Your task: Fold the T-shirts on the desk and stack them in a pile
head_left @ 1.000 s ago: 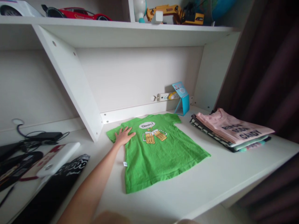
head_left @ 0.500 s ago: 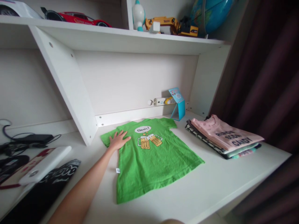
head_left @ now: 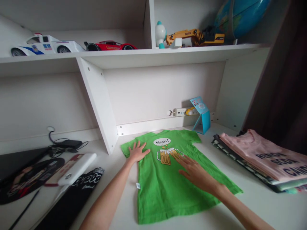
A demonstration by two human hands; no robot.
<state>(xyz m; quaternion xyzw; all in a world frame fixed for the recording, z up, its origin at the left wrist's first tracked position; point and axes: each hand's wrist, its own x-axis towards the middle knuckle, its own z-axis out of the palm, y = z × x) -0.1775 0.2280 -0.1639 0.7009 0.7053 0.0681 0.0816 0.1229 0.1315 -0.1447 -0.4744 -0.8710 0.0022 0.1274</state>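
Observation:
A small green T-shirt point(head_left: 155, 191) with a beer-mug print and the word "Cheers!" lies flat, front up, on the white desk point(head_left: 259, 204). My left hand point(head_left: 137, 152) rests open and flat on the shirt's left shoulder and sleeve. My right hand point(head_left: 196, 174) lies open, fingers stretched out, on the shirt's middle just right of the print. Neither hand grips the cloth.
A stack of folded clothes topped by a pink shirt point(head_left: 261, 156) sits at the right. A blue card stand point(head_left: 202, 118) and a power strip point(head_left: 183, 111) are at the back. Cables, a white device point(head_left: 76, 164) and dark items lie at the left. Toy cars, a digger and a globe stand on the shelf above.
My right hand has come into view and settled flat on the shirt. The left hand stays on the left shoulder. The camera has tilted up and shifted left.

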